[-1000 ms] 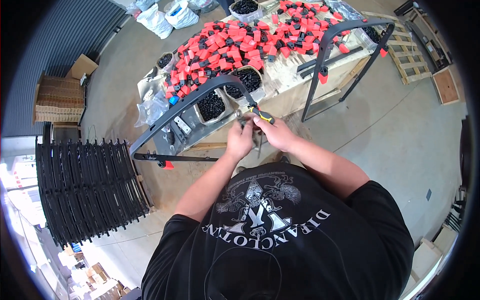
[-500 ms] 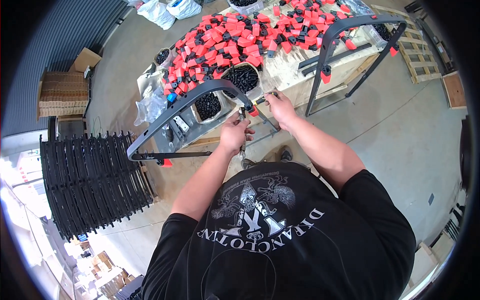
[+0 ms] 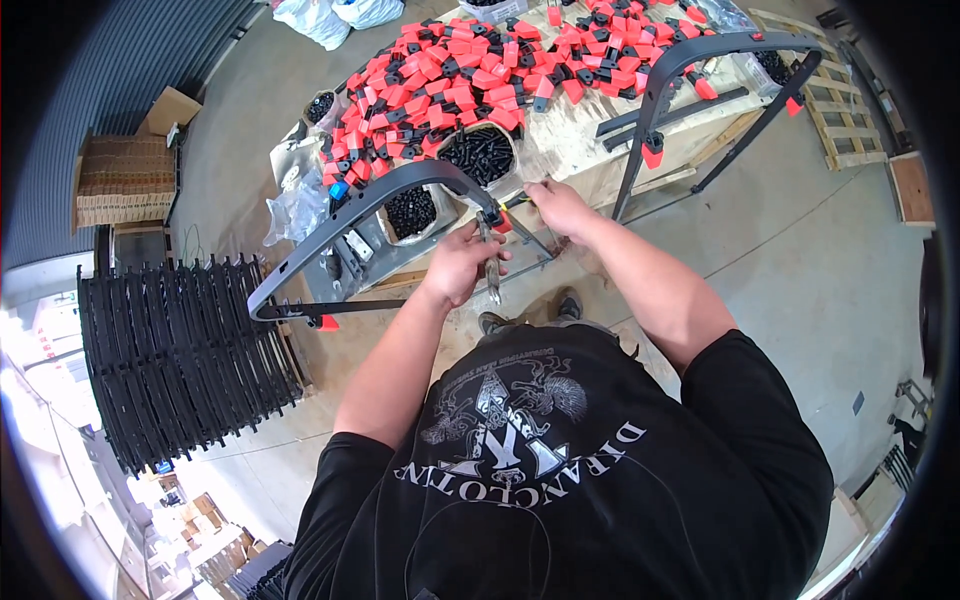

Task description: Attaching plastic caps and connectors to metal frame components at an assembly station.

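A black curved frame point(image 3: 352, 212) rises over the near side of the table, and a red part point(image 3: 503, 222) sits at its right end. Just left of that end is my left hand point(image 3: 462, 265), fingers closed around a long silver hand tool point(image 3: 493, 270) whose exact kind I cannot make out. My right hand point(image 3: 560, 208), on the other side of the red part, pinches a slim dark tool with a yellow section point(image 3: 518, 201), pointed at the frame end. Its grip is mostly hidden by my fingers.
Red and black plastic parts point(image 3: 440, 85) are heaped on the table behind boxes of black pieces point(image 3: 480, 155) point(image 3: 410, 214). A second black frame point(image 3: 655, 95) stands at the right. Stacked black frames point(image 3: 190, 360) are at left, a wooden pallet point(image 3: 845, 105) at far right.
My left hand has shifted slightly left and down, and more of the silver tool shows below it. The right hand has moved slightly left, its slim tool now closer to the frame end.
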### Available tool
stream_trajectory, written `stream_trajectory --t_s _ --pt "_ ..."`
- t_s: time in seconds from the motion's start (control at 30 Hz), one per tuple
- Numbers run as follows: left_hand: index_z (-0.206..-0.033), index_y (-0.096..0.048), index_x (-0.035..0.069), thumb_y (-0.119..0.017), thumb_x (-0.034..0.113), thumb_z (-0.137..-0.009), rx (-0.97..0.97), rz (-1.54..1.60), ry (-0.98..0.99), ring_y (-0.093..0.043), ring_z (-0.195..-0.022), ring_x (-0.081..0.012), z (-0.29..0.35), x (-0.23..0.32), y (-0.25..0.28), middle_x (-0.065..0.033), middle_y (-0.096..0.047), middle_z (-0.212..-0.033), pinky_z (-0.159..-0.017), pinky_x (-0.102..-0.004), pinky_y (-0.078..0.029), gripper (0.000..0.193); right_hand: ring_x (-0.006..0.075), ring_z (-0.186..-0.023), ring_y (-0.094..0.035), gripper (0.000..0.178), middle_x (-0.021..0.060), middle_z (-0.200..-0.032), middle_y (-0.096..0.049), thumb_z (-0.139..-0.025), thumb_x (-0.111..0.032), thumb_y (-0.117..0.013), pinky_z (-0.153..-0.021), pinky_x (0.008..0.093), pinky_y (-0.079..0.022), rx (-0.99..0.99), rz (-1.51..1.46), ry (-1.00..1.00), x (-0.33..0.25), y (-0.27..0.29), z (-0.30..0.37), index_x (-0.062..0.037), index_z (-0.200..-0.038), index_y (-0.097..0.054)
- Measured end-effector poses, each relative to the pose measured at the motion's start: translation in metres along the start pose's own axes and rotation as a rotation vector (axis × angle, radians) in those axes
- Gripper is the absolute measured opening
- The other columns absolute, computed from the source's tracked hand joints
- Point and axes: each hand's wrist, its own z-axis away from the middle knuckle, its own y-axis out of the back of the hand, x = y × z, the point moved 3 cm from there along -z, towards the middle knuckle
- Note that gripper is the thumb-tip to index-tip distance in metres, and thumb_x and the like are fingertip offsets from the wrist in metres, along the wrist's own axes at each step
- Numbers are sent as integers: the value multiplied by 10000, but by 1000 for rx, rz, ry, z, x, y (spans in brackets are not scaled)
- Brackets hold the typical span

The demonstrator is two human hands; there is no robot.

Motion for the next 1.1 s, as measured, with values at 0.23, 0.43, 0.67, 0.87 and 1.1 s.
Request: stream_trajectory --t_s 0.23,0.43,0.67,0.87,1.1 --pt "-1097 -585 -130 -710 301 -866 384 -1141 -142 -654 -902 -504 -36 -51 18 -350 -662 -887 -845 -513 -527 505 205 -546 -605 533 166 -757 -654 -1004 -456 -532 -510 374 -480 -192 92 -291 -36 -2 10 67 -951 -623" --pt "-1055 -621 1 -663 241 -919 -174 619 226 -558 -610 -151 -9 8 9 -56 -610 -771 -507 -267 -403 280 239 -603 -626 544 164 -789 -662 -1016 -467 -505 -620 389 -518 -108 30 28 7 -1 -3 67 -1029 -610" --pt "-869 -649 -30 -632 191 -906 53 -629 119 -697 -713 -233 -29 -34 11 -126 -695 -799 -614 -342 -534 225 165 -491 -445 468 52 -617 -496 -1035 -473 -489 -457 369 -371 -48 -141 -384 -31 -13 23 -29 -909 -567" --pt "-994 -598 -43 -584 154 -921 -111 169 149 -715 -759 -256 -10 -4 0 -127 -695 -855 -616 -355 -549 210 140 -580 -486 467 42 -722 -552 -1025 -456 -517 -502 348 -389 183 -40 -147 2 -21 7 5 -981 -577" --pt "-1045 -620 -24 -566 186 -936 -125 -326 263 -720 -764 -280 -27 -12 21 -116 -694 -835 -639 -389 -552 242 340 -938 -698 561 273 -1053 -699 -913 -383 -712 -823 413 -527 215 187 -29 -23 -29 30 127 -1118 -600"
